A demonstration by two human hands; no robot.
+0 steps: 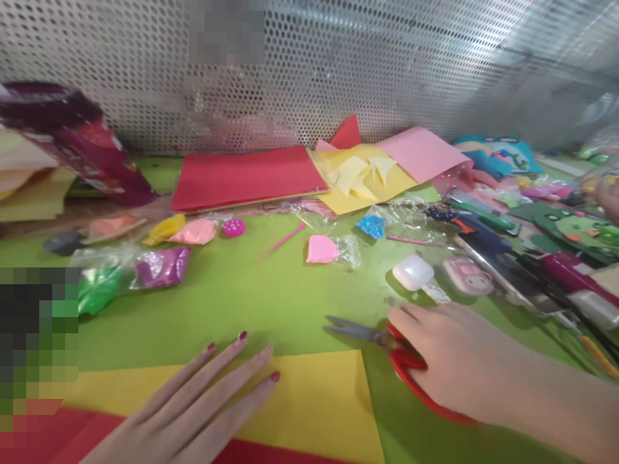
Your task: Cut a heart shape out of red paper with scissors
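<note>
My left hand (203,403) lies flat with its fingers spread on a sheet of yellow paper (324,399). Red paper (82,432) shows below the yellow sheet's lower edge. To the right, my right hand (459,354) is closed around the red handles of a pair of scissors (355,330). The grey blades point left, slightly parted, just above the yellow sheet's top right corner and apart from it. Some of the handles are hidden beneath my fingers.
Packets of clay, such as a purple one (162,266) and a pink one (322,249), lie across the green table (256,283). A white earbud case (412,272) sits beyond my right hand. Red sheets (246,177) lie before a perforated metal panel (309,77). A person's hand (608,196) shows far right.
</note>
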